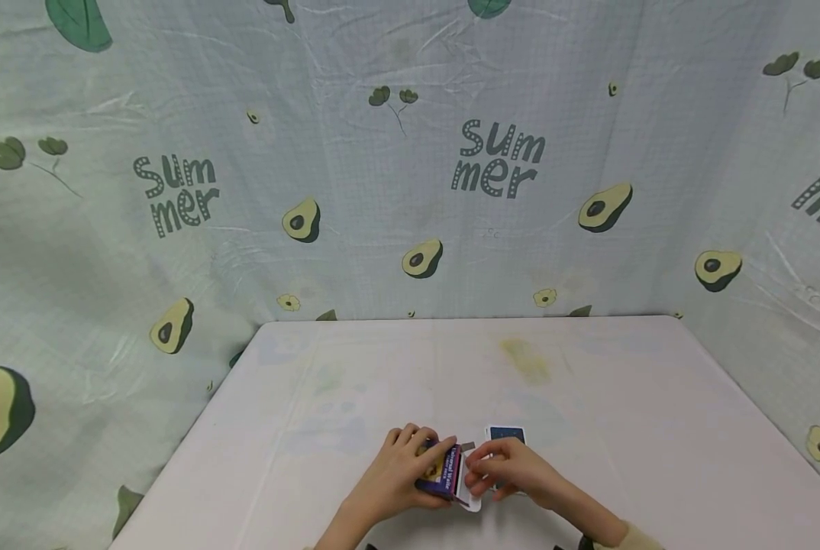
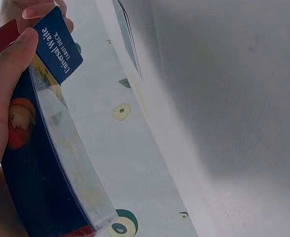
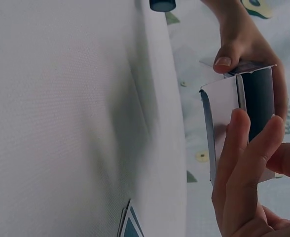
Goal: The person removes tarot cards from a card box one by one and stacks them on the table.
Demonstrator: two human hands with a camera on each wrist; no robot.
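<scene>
A dark blue tarot deck box (image 1: 440, 475) lies in the grip of my left hand (image 1: 401, 471), tilted above the white table. In the left wrist view, its lettered end (image 2: 60, 47) reads "Universal Waite Tarot Deck", and the thumb lies along the box. The box's end flap (image 3: 223, 106) stands out, white on its inner face. My right hand (image 1: 513, 467) is at this opened end, its fingertips right at the flap, with fingers spread and loosely bent in the right wrist view. Blue-backed cards (image 1: 506, 433) lie on the table just beyond the right hand, which partly hides them.
The white table (image 1: 382, 367) stretches away from me, with a yellowish stain near its far side. A pale cloth (image 1: 355, 176) printed with avocados and "summer" hangs behind it and along both sides.
</scene>
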